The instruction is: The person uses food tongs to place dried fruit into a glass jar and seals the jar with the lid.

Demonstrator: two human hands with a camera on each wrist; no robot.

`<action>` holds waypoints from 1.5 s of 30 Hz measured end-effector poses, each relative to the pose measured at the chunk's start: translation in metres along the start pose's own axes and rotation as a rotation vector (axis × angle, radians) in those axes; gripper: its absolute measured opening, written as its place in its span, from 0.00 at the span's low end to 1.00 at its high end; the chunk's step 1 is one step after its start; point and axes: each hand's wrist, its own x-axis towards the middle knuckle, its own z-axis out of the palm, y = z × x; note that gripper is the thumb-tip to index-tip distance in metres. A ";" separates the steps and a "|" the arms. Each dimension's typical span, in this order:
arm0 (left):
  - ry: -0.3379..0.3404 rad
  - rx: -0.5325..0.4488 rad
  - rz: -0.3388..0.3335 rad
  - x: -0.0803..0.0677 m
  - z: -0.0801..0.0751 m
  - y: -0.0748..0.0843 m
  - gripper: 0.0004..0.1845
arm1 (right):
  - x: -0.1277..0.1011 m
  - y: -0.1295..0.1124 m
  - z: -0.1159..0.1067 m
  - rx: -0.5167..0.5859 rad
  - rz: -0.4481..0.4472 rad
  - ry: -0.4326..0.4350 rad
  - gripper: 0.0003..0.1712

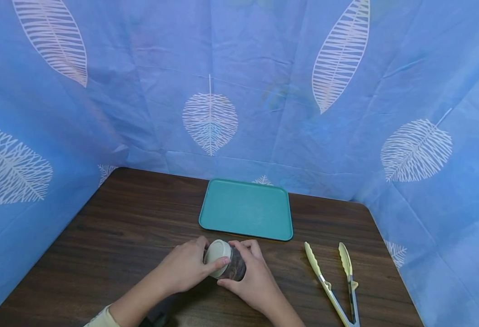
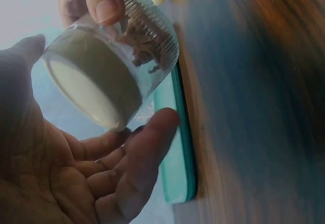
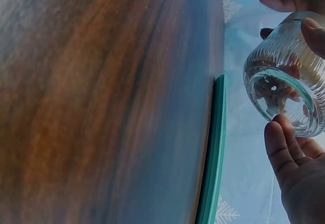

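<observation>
A clear ribbed glass jar (image 1: 237,266) with a cream lid (image 1: 218,251) is held tilted above the dark wooden table, its lid toward the left. My left hand (image 1: 184,268) grips round the lid, with the thumb across its near side. Around the glass body curl the fingers and thumb of my right hand (image 1: 256,282). Brown pieces (image 2: 144,43) show through the glass in the left wrist view; their kind is unclear. The right wrist view shows the jar's round base (image 3: 284,99) facing the camera.
Behind the hands, a teal tray (image 1: 245,209) lies flat near the table's back edge. Tongs (image 1: 351,293) with pale yellow tips lie spread at the right. A blue leaf-patterned cloth (image 1: 264,113) hangs round the wooden table (image 1: 141,218).
</observation>
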 end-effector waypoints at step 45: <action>0.055 0.418 0.900 0.005 0.005 -0.016 0.42 | -0.004 0.032 -0.022 0.094 -0.026 -0.183 0.54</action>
